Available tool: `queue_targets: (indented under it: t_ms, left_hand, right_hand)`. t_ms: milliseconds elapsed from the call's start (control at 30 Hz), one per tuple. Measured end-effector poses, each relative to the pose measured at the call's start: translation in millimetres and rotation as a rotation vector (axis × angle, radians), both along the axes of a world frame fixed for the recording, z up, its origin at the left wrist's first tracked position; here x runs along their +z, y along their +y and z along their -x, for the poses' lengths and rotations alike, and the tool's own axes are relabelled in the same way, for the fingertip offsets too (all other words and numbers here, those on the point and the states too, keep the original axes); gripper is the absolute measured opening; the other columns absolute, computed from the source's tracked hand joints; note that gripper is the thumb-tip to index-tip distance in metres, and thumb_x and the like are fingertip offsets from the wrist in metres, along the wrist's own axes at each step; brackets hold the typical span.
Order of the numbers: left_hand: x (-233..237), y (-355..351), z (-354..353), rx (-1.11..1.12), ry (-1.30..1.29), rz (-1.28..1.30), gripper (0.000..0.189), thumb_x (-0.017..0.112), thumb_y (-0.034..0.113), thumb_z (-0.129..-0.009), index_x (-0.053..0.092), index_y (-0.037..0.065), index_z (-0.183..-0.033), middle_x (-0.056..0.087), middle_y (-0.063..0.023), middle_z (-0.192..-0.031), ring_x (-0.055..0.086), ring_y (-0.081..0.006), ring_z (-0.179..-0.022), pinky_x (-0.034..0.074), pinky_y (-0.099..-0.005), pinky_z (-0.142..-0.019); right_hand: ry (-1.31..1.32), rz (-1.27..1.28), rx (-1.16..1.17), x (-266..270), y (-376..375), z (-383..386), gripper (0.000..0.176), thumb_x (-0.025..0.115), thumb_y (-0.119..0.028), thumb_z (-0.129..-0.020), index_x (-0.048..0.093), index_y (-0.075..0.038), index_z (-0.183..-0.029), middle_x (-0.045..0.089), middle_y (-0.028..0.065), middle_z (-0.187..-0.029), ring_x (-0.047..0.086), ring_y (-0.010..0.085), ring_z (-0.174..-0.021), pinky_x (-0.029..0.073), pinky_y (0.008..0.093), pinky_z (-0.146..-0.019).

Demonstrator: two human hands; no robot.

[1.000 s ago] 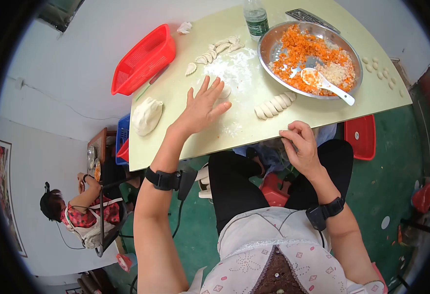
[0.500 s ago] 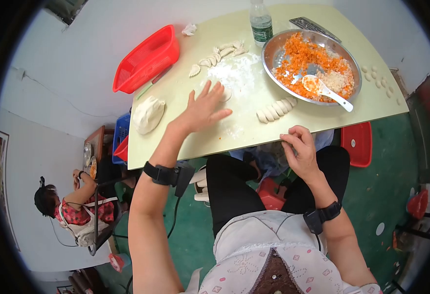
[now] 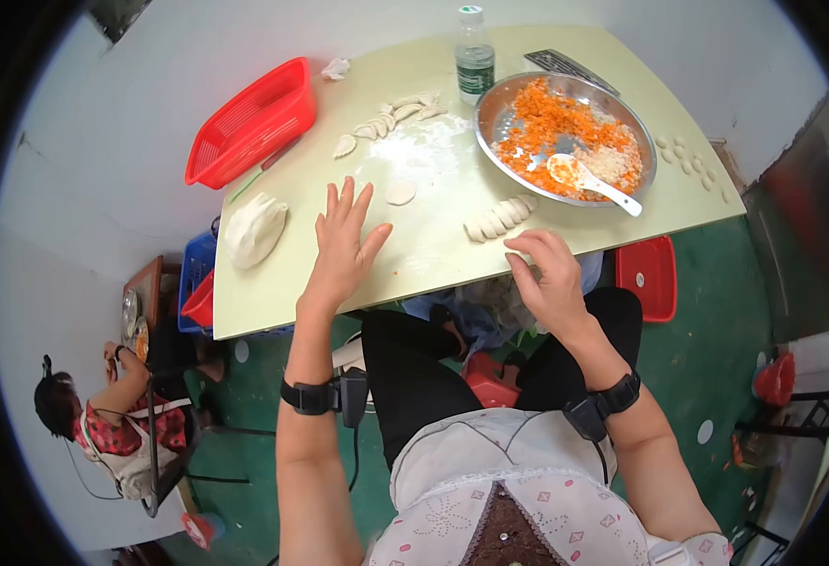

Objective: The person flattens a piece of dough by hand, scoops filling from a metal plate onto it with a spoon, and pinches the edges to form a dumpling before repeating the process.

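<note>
My left hand (image 3: 342, 241) is over the table with fingers spread, holding nothing. A thin round dough wrapper (image 3: 400, 192) lies flat just right of its fingertips. On the left is a big lump of dough (image 3: 256, 231). My right hand (image 3: 548, 278) is at the table's front edge, thumb and fingers apart and slightly curled, with nothing between them. Just beyond its fingertips lies a row of overlapping pale dough pieces (image 3: 500, 218). Several folded dumplings (image 3: 379, 124) line the far side of the floured patch (image 3: 414, 156).
A steel bowl (image 3: 483, 141) holds orange and white chopped filling and a white spoon (image 3: 612, 193). Behind it are a bottle (image 3: 475, 71) and a grater (image 3: 570, 68). A red basket (image 3: 254, 123) stands back left; small dough pieces (image 3: 693, 162) lie far right. Another person (image 3: 122, 410) sits at left.
My left hand has drawn back toward me from the wrapper, which now shows fully. My right hand has moved slightly left, nearer the dough row. The whole view has shifted a little.
</note>
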State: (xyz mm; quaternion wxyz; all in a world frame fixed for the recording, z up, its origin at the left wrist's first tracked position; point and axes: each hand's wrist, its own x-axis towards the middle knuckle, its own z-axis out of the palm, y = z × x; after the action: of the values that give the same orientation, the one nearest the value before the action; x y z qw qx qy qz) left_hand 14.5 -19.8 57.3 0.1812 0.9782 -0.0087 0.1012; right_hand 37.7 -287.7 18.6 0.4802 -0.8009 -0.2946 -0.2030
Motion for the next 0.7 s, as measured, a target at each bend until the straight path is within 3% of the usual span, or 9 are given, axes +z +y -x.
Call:
queue_targets:
  t_ms: [33, 67, 167, 267, 400, 700]
  left_hand:
    - [-5.2, 3.4, 6.5, 0.057, -0.02, -0.005, 0.055, 0.046, 0.031, -0.09, 0.029, 0.008, -0.136, 0.017, -0.0176, -0.144, 0.006, -0.0345, -0.135, 0.009, -0.0488, -0.105]
    - [-15.1, 9.3, 9.8, 0.111, -0.054, -0.007, 0.055, 0.046, 0.032, -0.089, 0.03, 0.007, -0.136, 0.018, -0.0188, -0.143, 0.007, -0.0358, -0.134, 0.01, -0.0514, -0.104]
    - [-40.8, 23.6, 16.0, 0.235, -0.172, 0.021, 0.054, 0.046, 0.031, -0.089, 0.032, 0.005, -0.133, 0.021, -0.0215, -0.141, 0.01, -0.0387, -0.133, 0.013, -0.0566, -0.102]
    - [-48.4, 24.1, 18.4, 0.294, -0.293, 0.091, 0.051, 0.045, 0.028, -0.089, 0.033, 0.003, -0.132, 0.022, -0.0227, -0.14, 0.011, -0.0398, -0.132, 0.014, -0.0563, -0.102]
    - [-46.9, 25.0, 18.3, 0.433, -0.31, 0.093, 0.048, 0.044, 0.026, -0.089, 0.037, 0.001, -0.129, 0.023, -0.0249, -0.139, 0.012, -0.0409, -0.131, 0.015, -0.0552, -0.102]
    - [-40.0, 20.9, 21.3, 0.401, -0.197, 0.026, 0.044, 0.045, 0.027, -0.089, 0.043, 0.0, -0.124, 0.026, -0.0274, -0.136, 0.013, -0.0432, -0.13, 0.015, -0.0561, -0.101]
  right_hand:
    - [-0.071, 0.043, -0.035, 2.3, 4.6, -1.8, 0.013, 0.061, -0.003, -0.073, 0.06, -0.002, -0.086, 0.056, 0.0112, -0.093, 0.055, 0.0297, -0.084, 0.044, 0.0355, -0.071]
    - [-0.039, 0.1, -0.02, 5.7, 10.4, -1.7, 0.019, 0.064, -0.009, -0.073, 0.06, -0.004, -0.091, 0.056, 0.0107, -0.099, 0.051, 0.0293, -0.097, 0.039, 0.0383, -0.084]
    - [-0.293, 0.349, -0.028, 12.1, 37.8, -4.0, 0.034, 0.063, -0.02, -0.077, 0.056, -0.002, -0.105, 0.052, 0.0135, -0.112, 0.046, 0.0294, -0.109, 0.034, 0.0408, -0.093]
    - [-0.28, 0.513, 0.041, 14.8, 70.4, -9.9, 0.055, 0.054, -0.036, -0.083, 0.044, 0.002, -0.12, 0.043, 0.0187, -0.127, 0.038, 0.0304, -0.121, 0.028, 0.0424, -0.1]
    - [-0.078, 0.697, 0.19, 8.3, 116.4, -26.5, 0.074, 0.036, -0.053, -0.087, 0.029, 0.007, -0.131, 0.031, 0.0236, -0.136, 0.028, 0.032, -0.128, 0.023, 0.0434, -0.104]
    - [0.028, 0.936, 0.193, 7.5, 142.3, -61.3, 0.079, 0.031, -0.058, -0.086, 0.022, 0.005, -0.134, 0.021, 0.0199, -0.142, 0.016, 0.0284, -0.133, 0.014, 0.0448, -0.107]
